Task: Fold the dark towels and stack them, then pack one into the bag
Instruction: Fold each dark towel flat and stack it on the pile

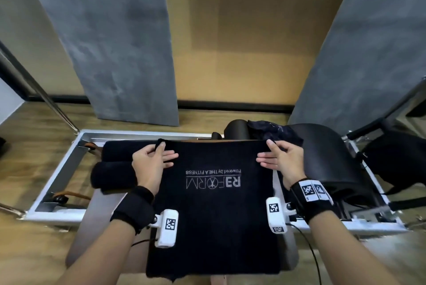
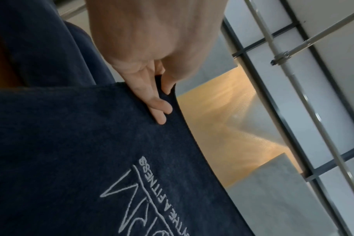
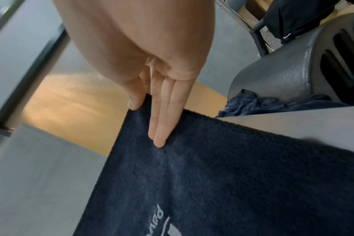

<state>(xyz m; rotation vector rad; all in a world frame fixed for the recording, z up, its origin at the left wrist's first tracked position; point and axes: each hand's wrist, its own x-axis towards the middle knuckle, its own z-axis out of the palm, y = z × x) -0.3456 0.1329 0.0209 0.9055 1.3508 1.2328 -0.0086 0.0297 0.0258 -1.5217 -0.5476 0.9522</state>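
A dark navy towel (image 1: pixel 214 211) with a white printed logo hangs spread out in front of me over a grey table (image 1: pixel 96 220). My left hand (image 1: pixel 154 158) pinches its far left corner between thumb and fingers; the left wrist view shows that same pinch (image 2: pixel 162 94) on the towel (image 2: pixel 71 159). At the far right corner my right hand (image 1: pixel 276 158) pinches the towel too, thumb behind and fingers (image 3: pixel 164 121) flat on the cloth (image 3: pixel 212 183). Two rolled dark towels (image 1: pixel 115 169) lie to the left. A crumpled dark towel (image 1: pixel 274 132) lies beyond the right corner.
A metal exercise frame (image 1: pixel 76 153) surrounds the table. A black curved barrel (image 1: pixel 327 158) stands at the right, with a dark bag (image 1: pixel 396 160) beyond it. Grey panels (image 1: pixel 119 54) and a wooden wall rise behind. Metal poles (image 1: pixel 53 105) slant at the left.
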